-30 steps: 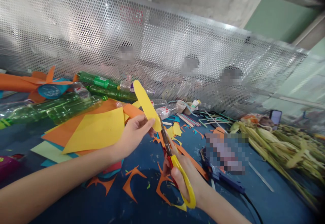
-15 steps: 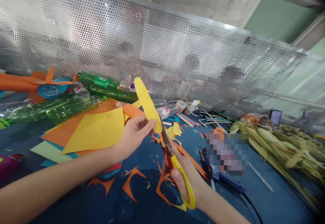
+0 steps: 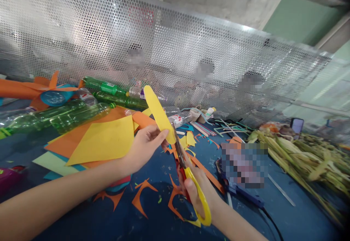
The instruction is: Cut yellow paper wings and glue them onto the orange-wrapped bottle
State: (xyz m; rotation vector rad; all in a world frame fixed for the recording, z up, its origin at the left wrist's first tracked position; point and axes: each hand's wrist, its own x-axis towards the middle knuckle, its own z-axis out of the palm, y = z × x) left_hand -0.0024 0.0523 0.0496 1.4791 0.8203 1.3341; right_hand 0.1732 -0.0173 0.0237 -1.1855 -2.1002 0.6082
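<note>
A long yellow paper strip [image 3: 156, 109] with rounded ends is pinched between the thumb and fingers of my left hand [image 3: 146, 142]. My right hand [image 3: 201, 186] is wrapped round the handles of a pair of yellow-and-red scissors [image 3: 194, 182]. The scissor blades point up and away, right at the lower end of the strip, close to my left thumb. Beneath my left forearm lies a stack of coloured sheets with a yellow sheet [image 3: 105, 140] on top. Orange paper offcuts [image 3: 142, 197] are scattered below and around the scissors.
Green plastic bottles [image 3: 79, 117] lie at the left, beside an orange paper pinwheel shape [image 3: 49, 86]. A blue glue gun [image 3: 243, 193] with a cord is at the right, near corn husks [image 3: 306, 157]. A perforated metal screen [image 3: 175, 47] stands behind, with people beyond it.
The yellow strip has tilted and shifted very slightly against the scissor blades. Both hands keep their grips in nearly the same place.
</note>
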